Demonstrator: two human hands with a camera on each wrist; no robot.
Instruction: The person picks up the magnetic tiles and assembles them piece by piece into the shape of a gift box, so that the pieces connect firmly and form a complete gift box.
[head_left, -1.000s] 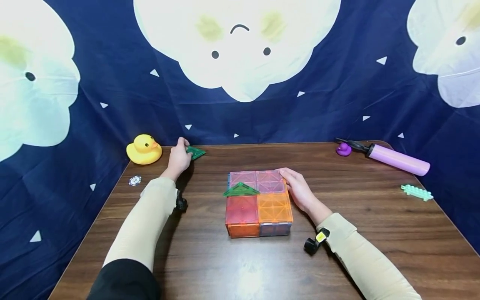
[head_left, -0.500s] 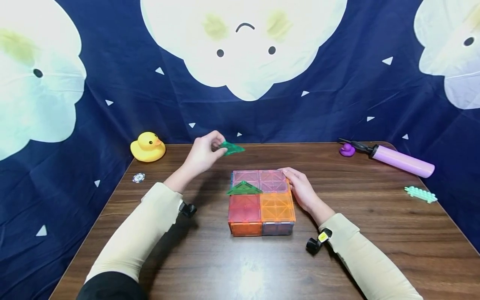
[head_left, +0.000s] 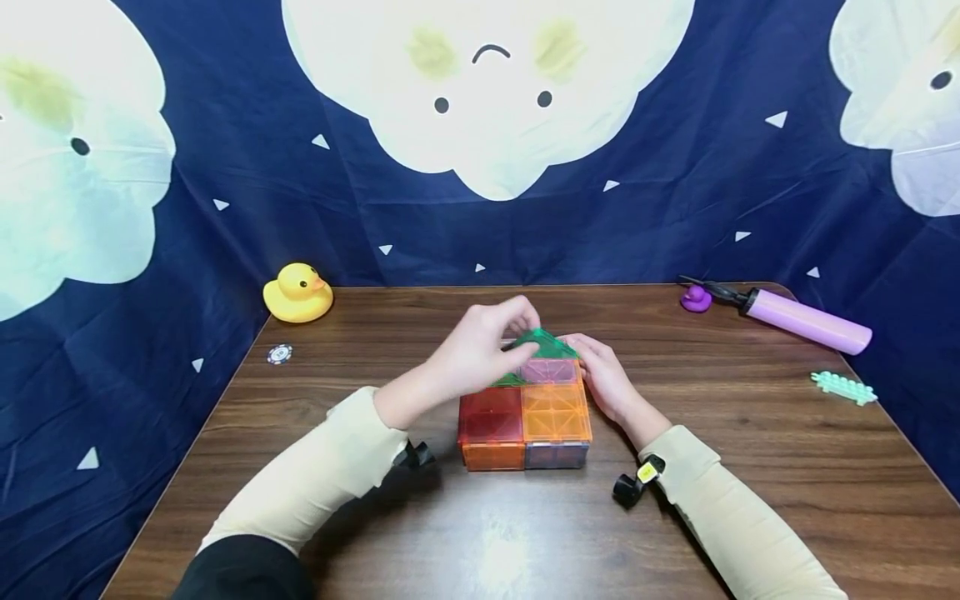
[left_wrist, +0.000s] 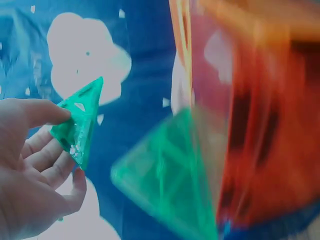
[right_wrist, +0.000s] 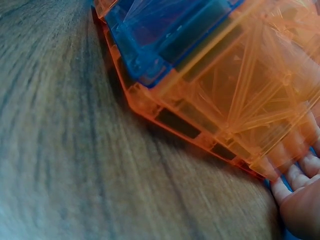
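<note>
My left hand [head_left: 476,354] pinches a green triangular magnetic tile [head_left: 553,343] over the back of a low box of magnetic tiles [head_left: 557,412]. The left wrist view shows that held tile [left_wrist: 82,122] between thumb and fingers. A second green triangular tile [left_wrist: 165,175] stands on the box, mostly hidden behind the left hand in the head view. Pink, red and orange squares form the box's top. My right hand [head_left: 603,379] holds the box's back right corner; in the right wrist view its fingers [right_wrist: 295,177] wrap the edge of an orange side tile [right_wrist: 235,95].
A yellow rubber duck [head_left: 298,293] and a poker chip [head_left: 280,354] lie at the back left. At the right are a small purple duck [head_left: 696,299], a pink hand pump [head_left: 810,321] and a mint-green bumpy strip [head_left: 843,387]. A blue cloud-print curtain [head_left: 420,225] hangs behind the table.
My left hand has carried the green triangular tile from beside the yellow duck rightward to above the box. The right hand stays at the box's corner.
</note>
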